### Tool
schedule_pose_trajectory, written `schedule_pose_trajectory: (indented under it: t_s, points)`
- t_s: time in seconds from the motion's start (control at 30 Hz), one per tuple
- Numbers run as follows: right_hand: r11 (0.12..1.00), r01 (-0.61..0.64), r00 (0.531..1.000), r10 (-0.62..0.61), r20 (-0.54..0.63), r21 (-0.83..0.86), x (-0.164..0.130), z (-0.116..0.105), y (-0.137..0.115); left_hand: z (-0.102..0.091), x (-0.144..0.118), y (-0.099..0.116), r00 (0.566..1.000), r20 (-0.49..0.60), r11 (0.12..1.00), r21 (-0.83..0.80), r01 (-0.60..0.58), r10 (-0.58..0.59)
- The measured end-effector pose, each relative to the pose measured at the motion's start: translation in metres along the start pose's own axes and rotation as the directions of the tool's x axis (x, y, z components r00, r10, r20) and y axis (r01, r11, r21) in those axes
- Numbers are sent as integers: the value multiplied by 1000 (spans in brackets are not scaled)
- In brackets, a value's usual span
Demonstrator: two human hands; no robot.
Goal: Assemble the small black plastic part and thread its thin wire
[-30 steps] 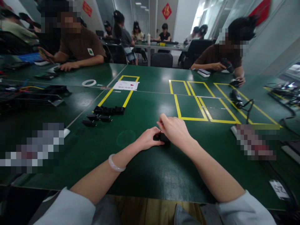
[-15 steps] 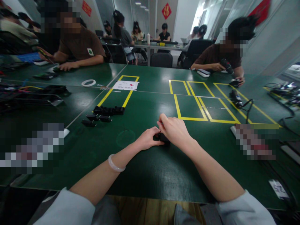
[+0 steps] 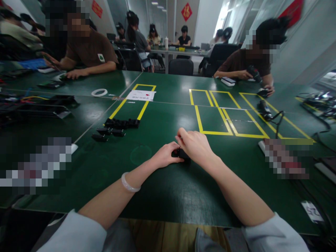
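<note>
A small black box-like part (image 3: 186, 157) sits on the green table in front of me, mostly covered by my hands. Thumb and fingers of my left hand (image 3: 166, 154) close around its left side. My right hand (image 3: 197, 144) is over the top of the part, fingers curled in a pinch; whatever may be between those fingertips is hidden. Farther left, several similar black parts (image 3: 122, 123) lie in a row, with a few separate black blocks (image 3: 99, 137) nearer to me.
Yellow tape outlines (image 3: 216, 133) mark the green table (image 3: 168, 196). A white sheet (image 3: 140, 95) and a white tape roll (image 3: 99, 92) lie beyond the parts. To the right are a black tool (image 3: 264, 110) and cables. Two co-workers sit across, one holding a drill (image 3: 254, 73).
My right hand shifts very slightly over the black part. My left hand stays in place around it.
</note>
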State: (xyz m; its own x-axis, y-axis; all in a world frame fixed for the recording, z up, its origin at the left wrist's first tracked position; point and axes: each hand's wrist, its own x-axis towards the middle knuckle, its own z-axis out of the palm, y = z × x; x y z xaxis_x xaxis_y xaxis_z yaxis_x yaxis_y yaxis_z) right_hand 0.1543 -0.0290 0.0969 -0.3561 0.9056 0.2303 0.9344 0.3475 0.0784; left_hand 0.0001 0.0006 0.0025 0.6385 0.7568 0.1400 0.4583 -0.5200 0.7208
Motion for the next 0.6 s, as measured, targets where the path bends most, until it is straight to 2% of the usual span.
schedule_pose_trajectory:
  t_s: [0.3,0.6]
  points:
    - [1000,-17,1000,17,-20,3,0,4,-1,1,0,-1,1000,9,1000,-9,4,-4]
    - [999,-14,1000,15,20,-35,1,2,-1,0,0,0,1000,6,1000,15,-2,2]
